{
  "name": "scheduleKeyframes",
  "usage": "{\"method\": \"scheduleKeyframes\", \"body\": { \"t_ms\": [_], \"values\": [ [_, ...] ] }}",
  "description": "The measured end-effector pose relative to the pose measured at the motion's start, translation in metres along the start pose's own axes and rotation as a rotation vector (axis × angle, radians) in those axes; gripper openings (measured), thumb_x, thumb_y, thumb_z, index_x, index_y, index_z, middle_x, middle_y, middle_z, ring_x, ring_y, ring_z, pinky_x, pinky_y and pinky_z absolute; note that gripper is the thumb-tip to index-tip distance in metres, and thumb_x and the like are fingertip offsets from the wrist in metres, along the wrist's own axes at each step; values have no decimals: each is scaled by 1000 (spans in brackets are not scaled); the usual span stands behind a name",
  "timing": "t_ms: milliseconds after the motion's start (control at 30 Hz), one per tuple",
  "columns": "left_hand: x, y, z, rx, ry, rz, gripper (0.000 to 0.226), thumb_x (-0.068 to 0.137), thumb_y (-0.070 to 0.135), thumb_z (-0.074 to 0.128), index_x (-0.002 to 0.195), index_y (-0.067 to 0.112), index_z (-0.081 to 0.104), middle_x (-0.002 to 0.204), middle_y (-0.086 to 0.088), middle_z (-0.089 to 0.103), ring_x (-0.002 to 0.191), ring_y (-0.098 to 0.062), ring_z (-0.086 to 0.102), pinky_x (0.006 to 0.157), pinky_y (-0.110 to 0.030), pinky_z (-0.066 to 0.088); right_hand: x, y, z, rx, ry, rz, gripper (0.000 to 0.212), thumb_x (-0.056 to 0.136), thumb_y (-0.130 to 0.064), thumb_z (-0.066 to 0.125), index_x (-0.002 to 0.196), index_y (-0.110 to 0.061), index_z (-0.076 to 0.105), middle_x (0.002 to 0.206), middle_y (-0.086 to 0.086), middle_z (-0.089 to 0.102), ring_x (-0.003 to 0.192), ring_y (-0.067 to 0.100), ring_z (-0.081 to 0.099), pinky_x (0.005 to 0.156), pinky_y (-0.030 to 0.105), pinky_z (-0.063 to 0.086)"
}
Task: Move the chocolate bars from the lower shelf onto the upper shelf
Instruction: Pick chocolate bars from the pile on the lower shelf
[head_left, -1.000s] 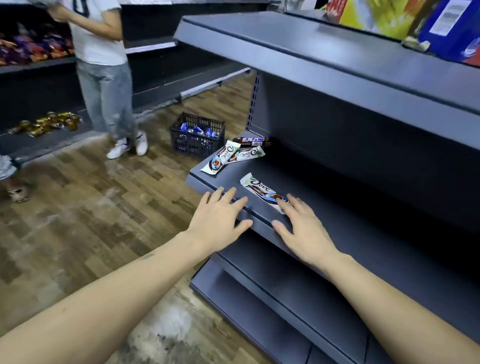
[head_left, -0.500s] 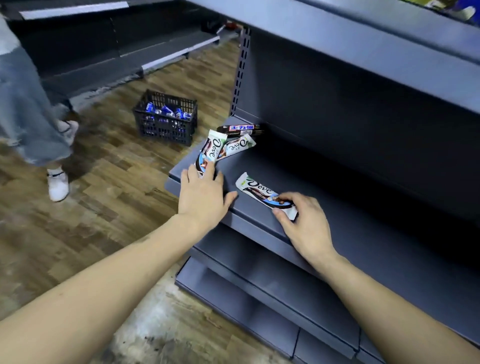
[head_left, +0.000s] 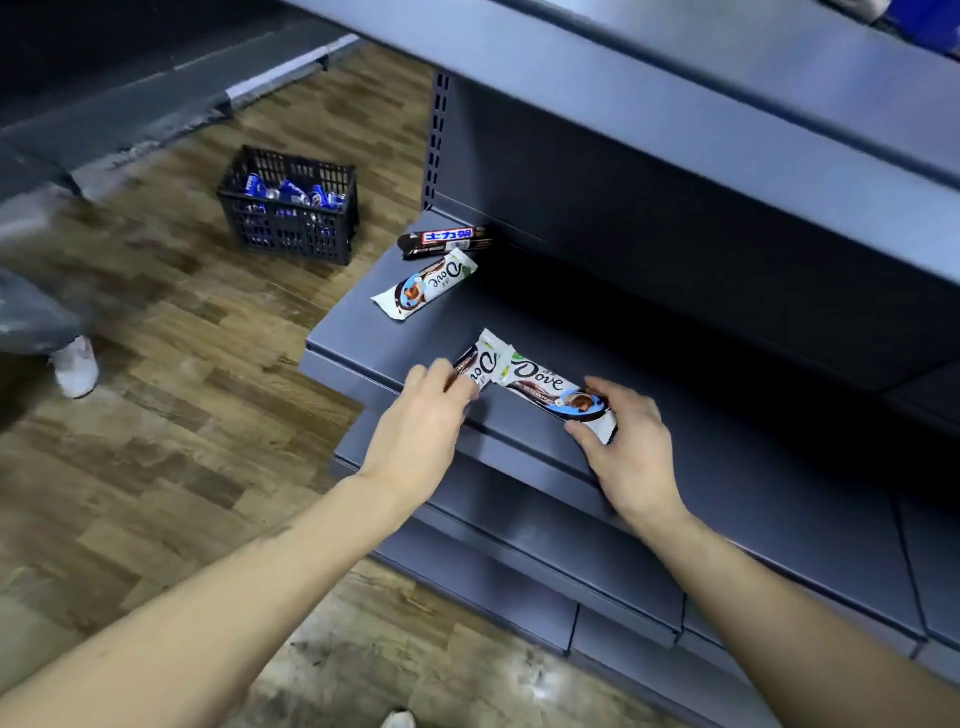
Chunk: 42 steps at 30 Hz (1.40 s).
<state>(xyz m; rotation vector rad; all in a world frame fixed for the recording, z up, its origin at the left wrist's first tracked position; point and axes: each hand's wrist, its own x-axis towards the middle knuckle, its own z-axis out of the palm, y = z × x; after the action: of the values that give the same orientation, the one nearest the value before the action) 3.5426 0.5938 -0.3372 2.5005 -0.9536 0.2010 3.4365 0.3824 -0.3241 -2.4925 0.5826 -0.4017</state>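
Glossy plastic-wrapped chocolate bars (head_left: 550, 388) on a matt grey metal shelf (head_left: 363, 338); wood-look floor (head_left: 171, 415).

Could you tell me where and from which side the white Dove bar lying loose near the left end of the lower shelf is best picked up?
Probably across its narrow middle, from above. The white Dove bar lies flat on the lower shelf, aslant, its long sides free; only its far end nears the dark bar. Both hands already hold other bars.
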Motion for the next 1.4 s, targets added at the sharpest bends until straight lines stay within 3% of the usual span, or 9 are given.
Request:
{"method": "scheduleKeyframes", "body": {
  "t_ms": [200,467,667,867,1000,1100,1167,1267,1400],
  "values": [
    [-1,6,-13,274,-74,-209,37,85,41,63,108,12,60,102,-9,53,94,-30,52,74,-39,45,-9,21,-20,-122,-13,31,45,87,-26,73,129,-17,62,123,-1,58,116,18,51,94,20,36],
    [-5,28,-9,85,-100,-146,33,80,30,65,109,14,63,98,-6,52,87,-27,51,73,-38,49,-29,28,-37,-121,26,86,52,85,-27,72,135,-22,57,123,-5,63,115,16,51,91,22,37],
    [2,60,-10,-119,-145,-253,52,83,33,63,133,24,50,121,-1,42,85,-27,58,71,-35,50,-45,33,-59,-86,90,145,48,86,-29,70,132,-27,58,120,-9,63,114,6,48,88,15,33],
    [16,92,2,-294,-207,-302,48,79,36,62,127,31,57,133,11,34,82,-23,62,74,-29,46,-54,36,-75,-58,143,161,41,87,-29,67,128,-28,61,117,-14,65,112,5,48,86,16,34],
    [30,105,18,-338,-304,-256,39,84,40,64,116,19,62,141,2,27,88,-29,62,80,-31,48,-58,42,-76,-40,155,215,42,87,-33,67,128,-30,61,116,-11,64,102,-4,44,86,15,34],
    [38,104,19,-257,-334,-190,24,94,22,53,114,12,62,139,-5,31,81,-31,61,76,-36,50,-59,46,-80,-58,154,240,43,87,-35,67,129,-31,60,117,-8,63,103,-2,46,87,15,35],
    [42,98,14,-103,-345,-92,45,88,6,52,131,20,52,143,0,28,85,-29,59,70,-35,47,-60,47,-84,-52,158,252,43,87,-33,67,130,-31,59,116,-7,62,105,0,48,88,16,36],
    [48,88,7,98,-477,89,74,84,1,50,147,35,31,152,6,20,114,-27,48,83,-36,48,-63,49,-86,-43,149,245,43,88,-32,67,130,-35,58,116,-8,60,101,-3,46,87,15,35],
    [48,85,0,299,-466,199,48,91,18,56,136,31,43,134,-2,35,112,-25,42,81,-34,43,-68,51,-89,-48,134,217,44,88,-30,68,130,-37,57,118,-9,60,105,0,49,91,17,38]
  ]
}}
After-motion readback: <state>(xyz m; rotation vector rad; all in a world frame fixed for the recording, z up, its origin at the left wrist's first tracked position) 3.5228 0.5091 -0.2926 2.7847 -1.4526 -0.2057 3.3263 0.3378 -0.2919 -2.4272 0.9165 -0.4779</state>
